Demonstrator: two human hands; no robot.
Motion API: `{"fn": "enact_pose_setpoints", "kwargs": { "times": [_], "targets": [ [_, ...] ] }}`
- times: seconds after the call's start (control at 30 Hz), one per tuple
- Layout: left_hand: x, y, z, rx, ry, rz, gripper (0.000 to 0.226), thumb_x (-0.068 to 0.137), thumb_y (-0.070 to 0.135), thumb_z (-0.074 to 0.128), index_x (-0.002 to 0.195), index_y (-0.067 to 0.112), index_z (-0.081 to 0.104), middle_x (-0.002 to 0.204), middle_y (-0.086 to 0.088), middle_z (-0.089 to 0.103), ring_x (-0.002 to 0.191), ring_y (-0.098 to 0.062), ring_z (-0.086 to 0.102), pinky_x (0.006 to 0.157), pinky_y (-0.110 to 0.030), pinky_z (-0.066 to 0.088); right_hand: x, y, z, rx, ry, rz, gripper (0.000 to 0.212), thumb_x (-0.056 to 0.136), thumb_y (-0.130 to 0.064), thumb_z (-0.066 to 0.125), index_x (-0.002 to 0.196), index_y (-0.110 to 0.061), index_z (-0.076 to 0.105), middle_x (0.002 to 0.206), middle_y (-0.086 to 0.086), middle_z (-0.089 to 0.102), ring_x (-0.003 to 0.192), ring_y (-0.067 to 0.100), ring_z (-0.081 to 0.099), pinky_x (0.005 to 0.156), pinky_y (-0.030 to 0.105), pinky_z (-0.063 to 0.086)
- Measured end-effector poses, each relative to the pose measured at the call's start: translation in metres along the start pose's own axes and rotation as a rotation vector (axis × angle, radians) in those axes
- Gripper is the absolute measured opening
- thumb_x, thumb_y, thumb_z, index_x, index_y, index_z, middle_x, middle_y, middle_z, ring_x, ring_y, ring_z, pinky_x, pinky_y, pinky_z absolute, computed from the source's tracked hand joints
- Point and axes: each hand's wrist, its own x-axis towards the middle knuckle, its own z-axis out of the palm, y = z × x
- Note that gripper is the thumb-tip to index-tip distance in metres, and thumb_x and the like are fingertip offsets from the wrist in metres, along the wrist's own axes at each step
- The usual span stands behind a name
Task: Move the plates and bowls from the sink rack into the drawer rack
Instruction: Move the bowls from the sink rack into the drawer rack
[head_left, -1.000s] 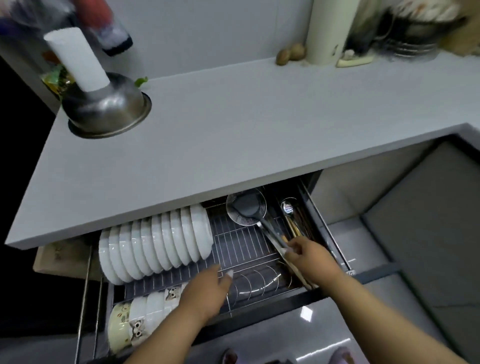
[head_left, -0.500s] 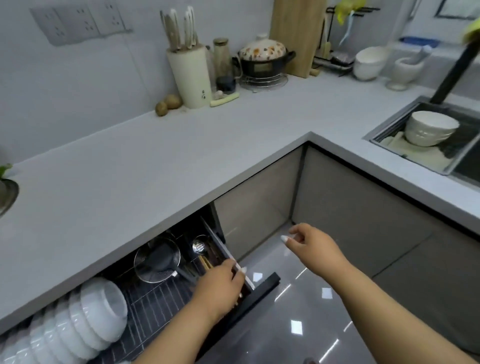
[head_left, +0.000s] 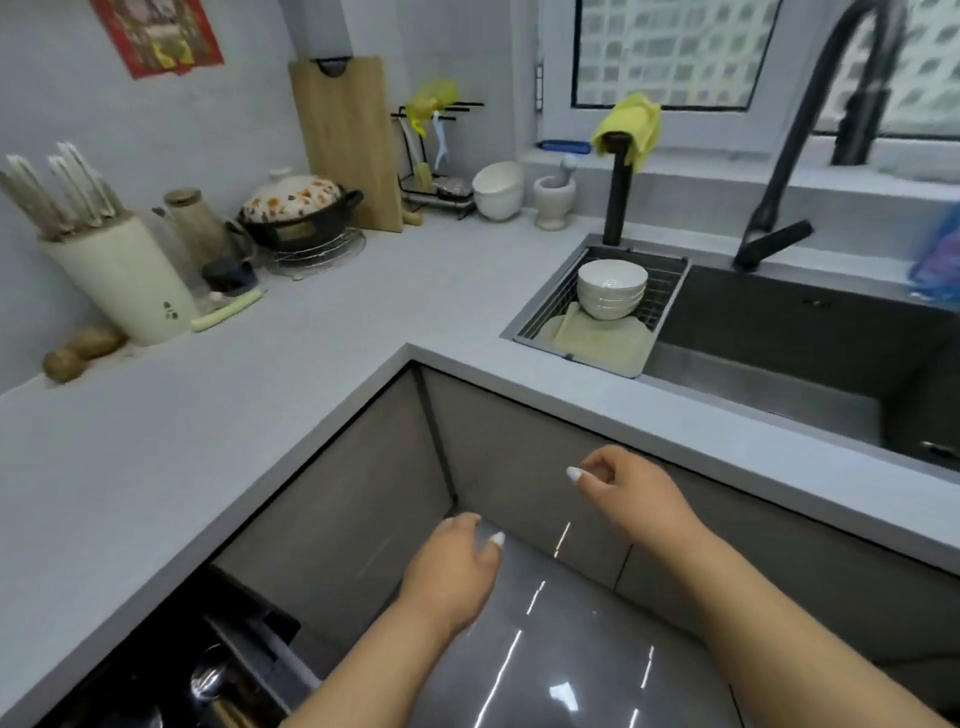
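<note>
Both hands are empty and hang in the air in front of the cupboard doors, below the bench edge. The left hand (head_left: 452, 571) has its fingers loosely open and holds nothing. The right hand (head_left: 631, 496) has its fingers curled in a little, and it holds nothing too.

A stack of white bowls (head_left: 612, 288) sits in the sink rack (head_left: 670, 291), at the left end of the sink (head_left: 779, 364), just past the inner corner of the bench (head_left: 311, 364). A pale cloth (head_left: 602, 340) lies under the bowls. The drawer rack (head_left: 208, 675) is open down at the bottom left, under the bench edge.

The step now looks like going to fetch more bowls. Next, the hands need to reach up over the bench edge, take the stack from both sides, and lift it straight up so it does not tip.
</note>
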Motion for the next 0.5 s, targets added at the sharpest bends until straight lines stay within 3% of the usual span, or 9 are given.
{"fn": "enact_pose_setpoints", "kwargs": {
  "times": [0.5],
  "targets": [
    [0.129,0.059,-0.012,0.03,0.035,0.196,0.056,0.097,0.043,0.041,0.143,0.012,0.035,0.146,-0.005,0.038,0.134,-0.021,0.035,0.108,-0.03,0.031,0.071,0.027,-0.042,0.006,0.128,0.165,0.026,0.089,-0.048,0.054,0.101,-0.025,0.06,0.095,-0.009,0.063,0.088,0.011,0.058,0.072,0.026,0.044]
  ]
}}
